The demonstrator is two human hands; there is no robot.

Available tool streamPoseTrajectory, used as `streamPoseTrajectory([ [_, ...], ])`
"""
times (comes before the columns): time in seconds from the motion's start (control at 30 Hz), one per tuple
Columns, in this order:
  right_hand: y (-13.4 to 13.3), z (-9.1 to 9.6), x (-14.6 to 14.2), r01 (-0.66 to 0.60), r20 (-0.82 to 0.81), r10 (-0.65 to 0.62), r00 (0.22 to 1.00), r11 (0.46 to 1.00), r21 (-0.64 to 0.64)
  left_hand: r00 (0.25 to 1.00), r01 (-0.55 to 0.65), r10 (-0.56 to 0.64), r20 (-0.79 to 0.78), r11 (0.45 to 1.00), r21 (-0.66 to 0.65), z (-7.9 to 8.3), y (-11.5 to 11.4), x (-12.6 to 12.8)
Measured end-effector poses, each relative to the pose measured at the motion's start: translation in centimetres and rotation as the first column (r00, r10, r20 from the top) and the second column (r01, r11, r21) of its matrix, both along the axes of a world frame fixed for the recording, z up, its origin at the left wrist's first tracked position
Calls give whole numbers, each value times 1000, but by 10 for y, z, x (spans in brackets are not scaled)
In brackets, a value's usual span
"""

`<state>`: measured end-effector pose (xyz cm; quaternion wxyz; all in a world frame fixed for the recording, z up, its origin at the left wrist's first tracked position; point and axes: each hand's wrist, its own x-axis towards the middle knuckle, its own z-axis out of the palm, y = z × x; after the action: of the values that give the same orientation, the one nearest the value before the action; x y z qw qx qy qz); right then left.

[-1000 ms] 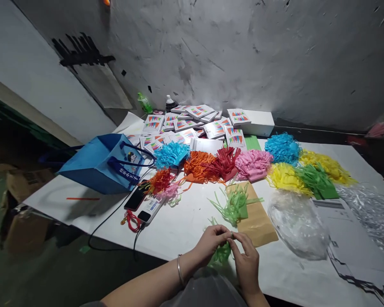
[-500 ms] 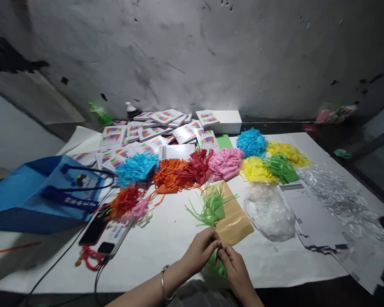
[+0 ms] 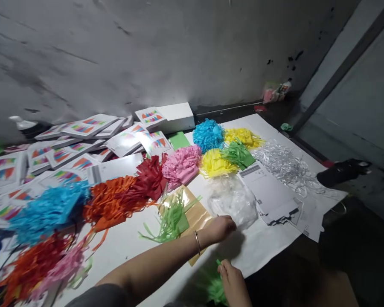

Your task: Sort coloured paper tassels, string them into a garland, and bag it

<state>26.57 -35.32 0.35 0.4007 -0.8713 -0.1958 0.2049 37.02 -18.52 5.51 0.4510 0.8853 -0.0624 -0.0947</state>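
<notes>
My right hand, low in the view by the table's front edge, pinches the tip of a green paper tassel. The tassel's fringe hangs down beside the fingers. My left hand, with a silver bangle at its wrist, is over the table at the near edge of a clear plastic bag. Its fingers are curled and partly hidden, and I cannot make out anything in them. Left of that hand, loose light-green tassels lie on a tan envelope.
Blue, orange, red, pink and yellow tassel piles cross the table. Printed packs are heaped behind. Grey-white sheets and silver strands lie to the right.
My view has turned right. My hands were together at the green tassel; now the left has moved away forward and right, while the right still holds the tassel.
</notes>
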Motion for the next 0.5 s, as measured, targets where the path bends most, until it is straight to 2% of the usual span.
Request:
streamPoseTrajectory([
  [0.03, -2, -3, -1, -2, 11, 2, 1000, 1000, 4, 999, 2, -1, 37, 1000, -10, -3, -8, 2],
  [0.07, -3, -8, -3, -9, 22, 9, 1000, 1000, 10, 994, -68, 69, 84, 998, -16, -5, -13, 4],
  [0.1, -4, -12, -5, -16, 32, 15, 999, 1000, 14, 974, -185, 186, 128, 983, -23, -7, -15, 8],
  [0.17, -6, -19, -8, -21, 40, 20, 999, 1000, 20, 893, -416, 416, 173, 909, -40, -13, -16, 20],
  [0.2, -6, -21, -10, -16, 33, 15, 999, 1000, 26, 868, -467, 468, 167, 883, -45, -16, -16, 25],
  [0.23, -6, -21, -10, -9, 13, 8, 1000, 999, 43, 875, -460, 461, 147, 887, -46, -19, -17, 30],
  [0.3, -5, -12, -7, -2, -105, 15, 994, 991, 131, 940, -311, 317, 125, 948, -68, -26, -24, 32],
  [0.37, -5, 5, 5, 66, -309, 25, 951, 957, 281, 986, -81, 95, 138, 991, -103, -32, -36, 27],
  [0.43, -5, 26, 26, 271, -504, -35, 863, 874, 403, 977, 155, -134, 164, 980, -121, -36, -49, 18],
  [0.5, -3, 44, 58, 492, -602, -165, 782, 756, 432, 957, 266, -244, 156, 954, -140, -39, -59, 10],
])
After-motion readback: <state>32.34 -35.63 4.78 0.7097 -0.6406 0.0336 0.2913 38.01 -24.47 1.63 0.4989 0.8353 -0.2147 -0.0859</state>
